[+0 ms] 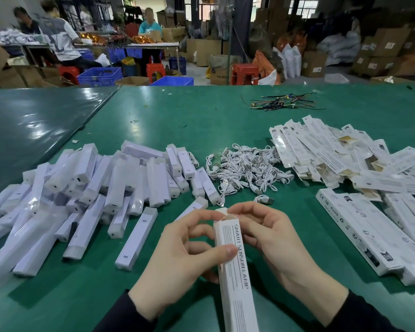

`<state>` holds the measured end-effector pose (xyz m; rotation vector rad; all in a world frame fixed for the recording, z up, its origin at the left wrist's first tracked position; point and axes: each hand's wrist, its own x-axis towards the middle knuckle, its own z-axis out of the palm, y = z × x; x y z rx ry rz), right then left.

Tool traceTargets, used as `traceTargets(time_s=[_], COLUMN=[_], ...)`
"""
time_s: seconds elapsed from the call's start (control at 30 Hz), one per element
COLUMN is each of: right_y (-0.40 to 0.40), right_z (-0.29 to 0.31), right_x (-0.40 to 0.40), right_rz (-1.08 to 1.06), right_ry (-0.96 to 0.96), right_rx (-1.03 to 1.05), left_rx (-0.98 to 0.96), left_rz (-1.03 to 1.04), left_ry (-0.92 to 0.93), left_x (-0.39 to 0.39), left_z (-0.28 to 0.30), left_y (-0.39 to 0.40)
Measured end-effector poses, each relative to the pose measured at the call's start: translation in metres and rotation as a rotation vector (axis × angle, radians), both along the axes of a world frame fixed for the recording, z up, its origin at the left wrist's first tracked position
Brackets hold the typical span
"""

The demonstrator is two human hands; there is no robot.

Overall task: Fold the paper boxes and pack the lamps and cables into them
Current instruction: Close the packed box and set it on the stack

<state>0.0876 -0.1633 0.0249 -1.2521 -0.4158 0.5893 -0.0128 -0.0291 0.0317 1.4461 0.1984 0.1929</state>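
Observation:
A long white paper box (235, 279) printed "SMART SENSOR LAMP" stands tilted between my hands at the bottom centre. My left hand (177, 255) grips its upper part, thumb across the front face. My right hand (268, 233) pinches the flap at the box's top end. On the left lies a heap of white lamps (101, 188) wrapped in clear film. White coiled cables (247, 168) are piled in the middle. Flat unfolded boxes (340, 152) are heaped at the right. What is inside the held box is hidden.
The green table (177, 121) carries a bundle of coloured wires (280, 104) at the back. Folded boxes (374, 236) lie side by side at the right front. Beyond the table, people sit at another bench among blue crates, red stools and cartons.

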Motion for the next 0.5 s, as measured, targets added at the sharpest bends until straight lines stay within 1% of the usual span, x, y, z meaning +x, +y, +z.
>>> traceTargets(time_s=[0.07, 0.17, 0.33, 0.5], right_y=[0.0005, 0.001, 0.0002, -0.0004], right_z=[0.0, 0.0, 0.0018, 0.0017], right_x=[-0.0004, 0.0007, 0.0026, 0.004], right_rz=[-0.008, -0.035, -0.06, -0.07], right_ry=[0.03, 0.06, 0.054, 0.04], right_rx=[-0.018, -0.037, -0.047, -0.09], left_rx=[0.025, 0.003, -0.085, -0.101], left_rz=[0.024, -0.002, -0.07, -0.093], left_ry=[0.026, 0.042, 0.053, 0.051], left_x=[0.0007, 0.0008, -0.0008, -0.0003], left_z=[-0.0016, -0.0012, 0.0014, 0.0002], left_y=[-0.0015, -0.0014, 0.0015, 0.0004])
